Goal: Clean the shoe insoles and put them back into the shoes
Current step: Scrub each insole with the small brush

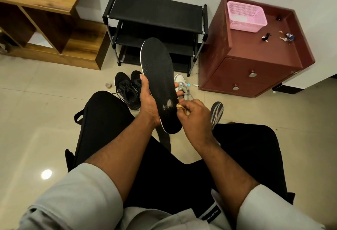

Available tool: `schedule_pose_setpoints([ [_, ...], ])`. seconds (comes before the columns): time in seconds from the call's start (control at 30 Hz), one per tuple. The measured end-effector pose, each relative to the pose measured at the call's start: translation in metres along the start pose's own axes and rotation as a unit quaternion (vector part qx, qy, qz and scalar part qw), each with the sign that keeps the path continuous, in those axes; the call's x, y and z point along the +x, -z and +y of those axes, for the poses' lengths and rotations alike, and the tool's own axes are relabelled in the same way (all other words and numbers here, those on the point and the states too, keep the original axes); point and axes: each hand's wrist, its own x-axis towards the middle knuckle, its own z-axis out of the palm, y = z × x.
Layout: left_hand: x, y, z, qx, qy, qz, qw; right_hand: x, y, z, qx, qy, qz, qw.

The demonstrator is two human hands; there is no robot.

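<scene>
My left hand grips a long black insole with a white edge, held up above my lap, toe end pointing away. A wet shiny patch shows near its heel. My right hand pinches a small yellowish cloth against the insole's right edge by that patch. A pair of black shoes stands on the floor beyond my knees. A white shoe sits behind the insole, partly hidden. A grey patterned insole lies on the floor at the right.
A black shoe rack stands against the wall ahead. A maroon cabinet at the right carries a pink basket and keys. A wooden shelf unit is at the left. A tape roll lies by the black shoes.
</scene>
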Motion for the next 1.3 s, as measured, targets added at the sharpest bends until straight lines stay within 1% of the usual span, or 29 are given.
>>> schedule_pose_setpoints([
  [0.07, 0.001, 0.002, 0.001, -0.002, -0.008, 0.010, 1.000, -0.002, -0.004, -0.007, 0.009, 0.022, -0.012, 1.000],
  [0.17, 0.005, 0.011, -0.001, 0.022, -0.034, 0.023, 0.999, -0.010, -0.012, -0.021, 0.016, 0.080, -0.059, 0.995],
  [0.23, 0.006, 0.013, -0.003, 0.036, -0.043, 0.027, 0.998, -0.012, -0.014, -0.025, 0.011, 0.094, -0.071, 0.993],
  [0.33, 0.004, 0.008, -0.001, 0.030, -0.039, 0.024, 0.999, -0.008, -0.012, -0.020, 0.011, 0.082, -0.051, 0.995],
  [0.43, 0.002, 0.002, -0.001, 0.018, -0.017, 0.013, 1.000, 0.001, -0.005, -0.005, 0.005, 0.031, -0.015, 0.999],
  [0.53, 0.001, -0.002, -0.002, 0.008, 0.014, -0.026, 1.000, 0.003, 0.003, 0.004, -0.007, 0.000, -0.001, 1.000],
  [0.63, 0.004, -0.002, -0.003, -0.006, 0.007, -0.041, 0.999, -0.002, -0.002, -0.004, -0.003, 0.019, -0.013, 1.000],
  [0.73, 0.004, 0.000, -0.003, 0.032, -0.020, -0.022, 0.999, -0.012, -0.012, -0.020, 0.010, 0.078, -0.046, 0.996],
  [0.8, 0.002, 0.002, -0.004, 0.046, -0.030, -0.008, 0.998, -0.014, -0.014, -0.025, 0.008, 0.096, -0.055, 0.994],
  [0.9, 0.001, 0.000, -0.003, 0.034, -0.024, -0.005, 0.999, -0.009, -0.011, -0.019, 0.010, 0.085, -0.041, 0.995],
  [1.0, 0.000, -0.005, -0.004, 0.007, 0.003, -0.032, 0.999, -0.001, -0.003, -0.003, -0.007, 0.042, -0.008, 0.999],
  [1.1, -0.001, -0.005, -0.003, 0.027, 0.000, -0.033, 0.999, 0.002, 0.005, 0.008, -0.017, -0.002, 0.005, 1.000],
  [1.2, -0.002, -0.007, -0.003, 0.027, -0.005, -0.029, 0.999, -0.001, 0.001, 0.001, -0.006, 0.015, 0.004, 1.000],
  [1.3, -0.003, -0.008, -0.003, 0.024, -0.011, -0.040, 0.999, -0.008, -0.009, -0.017, 0.009, 0.074, -0.025, 0.997],
])
